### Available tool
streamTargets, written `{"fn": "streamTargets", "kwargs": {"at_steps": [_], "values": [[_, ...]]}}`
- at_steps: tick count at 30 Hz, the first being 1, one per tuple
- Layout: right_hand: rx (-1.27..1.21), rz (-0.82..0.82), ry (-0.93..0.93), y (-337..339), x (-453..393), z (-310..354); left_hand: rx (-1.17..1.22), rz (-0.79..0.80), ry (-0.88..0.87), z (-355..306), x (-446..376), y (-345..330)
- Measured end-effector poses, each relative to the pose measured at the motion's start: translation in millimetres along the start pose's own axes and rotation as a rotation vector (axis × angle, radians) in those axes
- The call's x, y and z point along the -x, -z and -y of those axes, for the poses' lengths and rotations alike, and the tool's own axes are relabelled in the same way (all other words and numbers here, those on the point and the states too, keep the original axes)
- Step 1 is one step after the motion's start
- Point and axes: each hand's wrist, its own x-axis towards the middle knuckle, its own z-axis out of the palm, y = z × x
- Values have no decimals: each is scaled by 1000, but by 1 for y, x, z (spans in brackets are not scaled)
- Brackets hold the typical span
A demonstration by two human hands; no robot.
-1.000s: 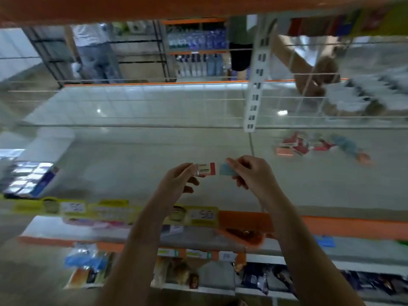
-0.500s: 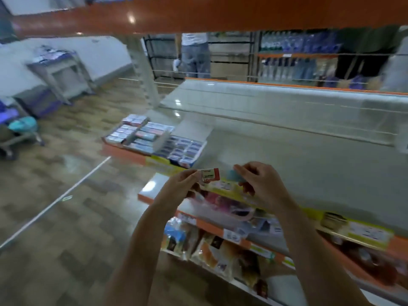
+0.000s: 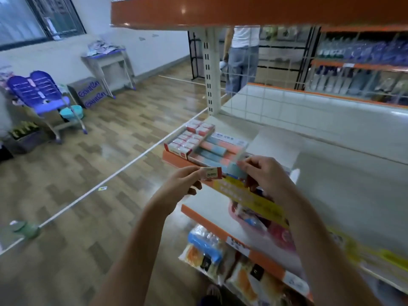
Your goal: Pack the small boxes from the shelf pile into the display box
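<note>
My left hand (image 3: 184, 184) pinches a small white and red box (image 3: 210, 173) by its left end. My right hand (image 3: 266, 175) grips a small pale blue box (image 3: 234, 171), its end close to the red one. Both hands hover over the front edge of the shelf (image 3: 331, 173). Just beyond them, at the shelf's left end, stands a display box (image 3: 189, 138) with rows of red and white small boxes. Beside it lies a second open box (image 3: 218, 149) of pink and blue ones.
An orange upper shelf (image 3: 242, 12) hangs overhead. A white upright post (image 3: 210, 69) stands behind the display boxes. Lower shelves hold packaged goods (image 3: 205, 250). A person (image 3: 242, 56) stands in the far aisle. A purple chair (image 3: 42, 93) and a carton (image 3: 89, 91) sit on the wood floor at left.
My view has swung left and the display boxes have come closer, right beyond my hands. Both hands still hold their small boxes end to end.
</note>
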Motion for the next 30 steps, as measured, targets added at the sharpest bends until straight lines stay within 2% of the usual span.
{"fn": "streamTargets", "kwargs": {"at_steps": [3, 13, 16, 25, 30], "values": [[-40, 43, -16, -14, -40, 12, 2, -19, 3, -8, -32, 28], [-20, 61, -93, -49, -138, 32, 7, 68, -27, -13, -123, 103], [31, 56, -137, -61, -155, 31, -87, 102, -40, -12, -148, 122], [63, -112, -246, -86, -187, 29, -472, 304, -144, -4, -224, 154], [68, -225, -301, -98, -194, 30, -523, 414, -162, 10, -249, 163]]}}
